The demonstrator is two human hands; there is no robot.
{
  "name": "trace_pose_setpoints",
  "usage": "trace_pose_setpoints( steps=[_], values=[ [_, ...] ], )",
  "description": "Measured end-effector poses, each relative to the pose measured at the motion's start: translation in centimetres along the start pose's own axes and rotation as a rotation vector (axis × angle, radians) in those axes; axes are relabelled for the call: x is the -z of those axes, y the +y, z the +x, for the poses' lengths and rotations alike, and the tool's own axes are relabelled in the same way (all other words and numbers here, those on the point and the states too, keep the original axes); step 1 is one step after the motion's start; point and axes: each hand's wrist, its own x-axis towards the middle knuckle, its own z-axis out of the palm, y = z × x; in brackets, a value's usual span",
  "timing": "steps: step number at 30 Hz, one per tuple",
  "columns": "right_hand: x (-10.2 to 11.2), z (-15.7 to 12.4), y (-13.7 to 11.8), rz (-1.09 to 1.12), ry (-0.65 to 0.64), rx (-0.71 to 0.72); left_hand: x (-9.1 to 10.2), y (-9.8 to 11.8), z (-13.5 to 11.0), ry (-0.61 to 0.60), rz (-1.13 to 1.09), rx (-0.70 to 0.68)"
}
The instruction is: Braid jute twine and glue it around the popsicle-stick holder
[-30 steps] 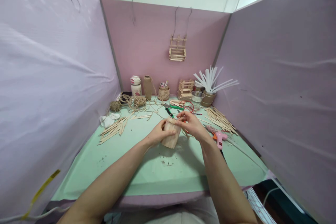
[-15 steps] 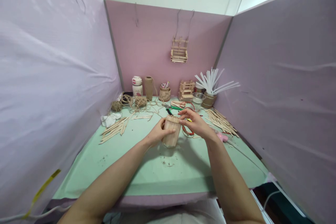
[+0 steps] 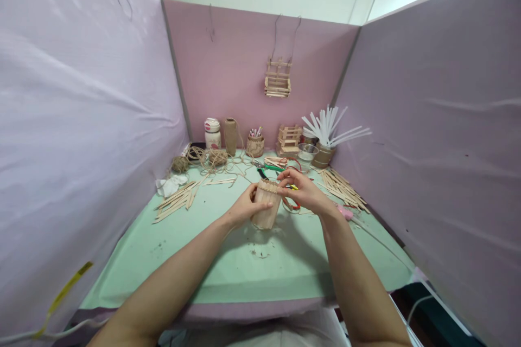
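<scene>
A small cup clad in wooden craft sticks (image 3: 266,210) stands upright on the green table mat (image 3: 228,265). My left hand (image 3: 243,207) is wrapped round its left side and grips it. My right hand (image 3: 303,191) is at the cup's top right rim, fingers pinched together there; what they pinch is too small to make out. Red-handled scissors (image 3: 293,203) lie on the mat just under my right hand.
Loose craft sticks lie at left (image 3: 176,200) and right (image 3: 342,185). A pink glue gun (image 3: 347,212) is right of my hand. Twine balls (image 3: 215,157), a glue bottle (image 3: 211,133), a stick crate (image 3: 288,140) and white sticks in a pot (image 3: 325,135) line the back wall. Purple partitions enclose three sides.
The view has tilted slightly. My right hand has shifted a little up and right along the cup's rim. The left hand keeps its grip on the cup.
</scene>
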Motion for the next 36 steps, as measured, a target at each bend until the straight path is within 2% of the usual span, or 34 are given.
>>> trace_pose_setpoints(
  steps=[5, 9, 12, 15, 19, 22, 25, 31, 36],
  values=[
    [0.0, 0.0, -0.3, 0.030, 0.054, 0.044, 0.3, 0.0, 0.1, 0.004, -0.026, -0.015],
    [-0.4, 1.1, 1.0, 0.263, 0.330, 0.195, 0.6, 0.0, 0.4, 0.066, -0.107, -0.044],
    [-1.6, 2.3, 3.1, 0.470, 0.424, 0.109, 0.9, -0.1, 0.7, 0.097, -0.165, -0.048],
    [-2.9, 2.8, 5.2, 0.558, 0.378, -0.022, 1.2, -0.2, 1.0, 0.115, -0.201, -0.037],
    [-3.8, 2.3, 6.3, 0.538, 0.228, -0.003, 1.2, -0.3, 1.0, 0.087, -0.198, -0.020],
    [-4.0, 1.8, 5.8, 0.437, 0.140, 0.040, 1.2, -0.4, 1.0, 0.091, -0.165, -0.031],
    [-4.1, 1.5, 5.1, 0.399, 0.111, 0.048, 1.2, -0.4, 1.0, 0.137, -0.080, -0.085],
    [-4.2, 1.2, 4.3, 0.555, 0.086, 0.041, 0.9, -0.1, 0.8, 0.214, 0.162, -0.212],
    [-4.1, 0.9, 3.7, 0.587, 0.028, -0.034, 0.3, 0.2, 0.3, 0.309, 0.204, -0.281]
  ],
)
